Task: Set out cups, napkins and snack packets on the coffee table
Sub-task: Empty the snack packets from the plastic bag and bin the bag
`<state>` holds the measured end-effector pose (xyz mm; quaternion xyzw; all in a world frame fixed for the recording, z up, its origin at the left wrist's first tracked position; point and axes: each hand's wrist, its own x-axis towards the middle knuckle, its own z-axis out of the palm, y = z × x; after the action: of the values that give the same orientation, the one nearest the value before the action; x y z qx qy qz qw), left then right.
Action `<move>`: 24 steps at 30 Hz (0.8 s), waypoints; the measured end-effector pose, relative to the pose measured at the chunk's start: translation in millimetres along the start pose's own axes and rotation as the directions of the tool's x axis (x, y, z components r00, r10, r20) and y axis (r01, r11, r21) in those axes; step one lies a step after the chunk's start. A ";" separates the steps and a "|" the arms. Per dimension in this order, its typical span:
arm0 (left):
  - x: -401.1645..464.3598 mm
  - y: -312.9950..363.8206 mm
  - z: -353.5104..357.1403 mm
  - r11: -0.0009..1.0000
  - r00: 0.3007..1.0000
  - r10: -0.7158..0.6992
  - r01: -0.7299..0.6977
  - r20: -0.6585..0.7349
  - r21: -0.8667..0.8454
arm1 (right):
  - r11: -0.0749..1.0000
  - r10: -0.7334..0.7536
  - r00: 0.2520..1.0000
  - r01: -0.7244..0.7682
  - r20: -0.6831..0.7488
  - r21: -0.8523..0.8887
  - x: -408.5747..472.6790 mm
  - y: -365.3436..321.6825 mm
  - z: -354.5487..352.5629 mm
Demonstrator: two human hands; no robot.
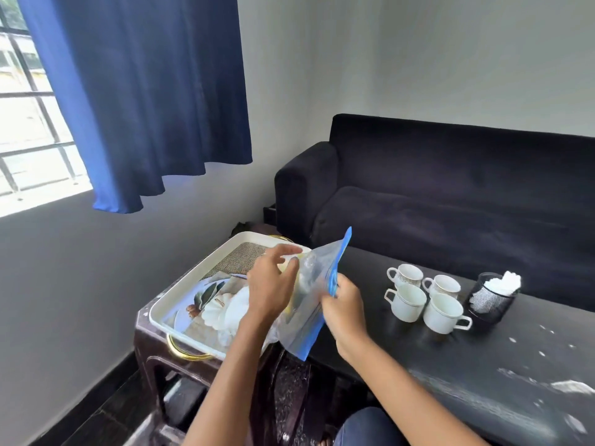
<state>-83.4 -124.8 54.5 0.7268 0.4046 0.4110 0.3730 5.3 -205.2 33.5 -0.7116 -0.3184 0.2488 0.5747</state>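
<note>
The black coffee table (pixel 483 358) serves as the reference point for this record. Above its near left corner, a person holds up a clear zip-top bag (pixel 309 304) with a blue seal strip and blue edge, tilted so the seal end points up and away from the person. The right hand (pixel 343 307) grips the bag's blue edge, fingers curled and clamped on the plastic. The left hand (pixel 272 284) is at the bag's open side, fingers spread apart and partly bent, fingertips against or just inside the opening; whether they pinch anything cannot be told. Pale contents show through the plastic, too blurred to identify. On the table top, right of the bag, four white cups (pixel 425 297) with thin rim bands stand upright in a close two-by-two cluster, handles turned outward. Just beyond the cups to the right, a black mesh holder (pixel 491 300) stands on the table with white napkins (pixel 507 281) bunched in it. White specks and smears mark the table surface towards its near right end. To the table's left, a white rectangular tray (pixel 180 304) with gold handles rests on a dark brown side table (pixel 151 346); the tray bears a printed picture. A dark sofa (pixel 450 188) stands behind the coffee table, and a blue curtain (pixel 138 98) hangs at the window beyond the tray.
</note>
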 end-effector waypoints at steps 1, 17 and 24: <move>-1.0 3.2 6.3 0.998 1.000 0.007 -0.006 0.024 -0.058 | 0.998 -0.045 0.999 0.045 0.017 -0.033 -7.5 2.9 2.3; -20.1 18.4 48.6 0.999 0.964 -0.037 0.028 0.265 0.041 | 0.993 0.008 1.000 -0.011 0.019 0.117 -44.8 36.2 -23.7; -26.3 15.5 63.4 0.968 0.933 0.090 -0.165 0.349 0.188 | 0.901 0.152 0.971 -0.059 -0.186 0.429 -26.1 36.9 -43.3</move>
<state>-30.9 -167.8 36.0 0.8473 0.3282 0.2575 0.3287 25.1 -258.1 6.5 -0.6100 -0.1538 0.2640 0.7311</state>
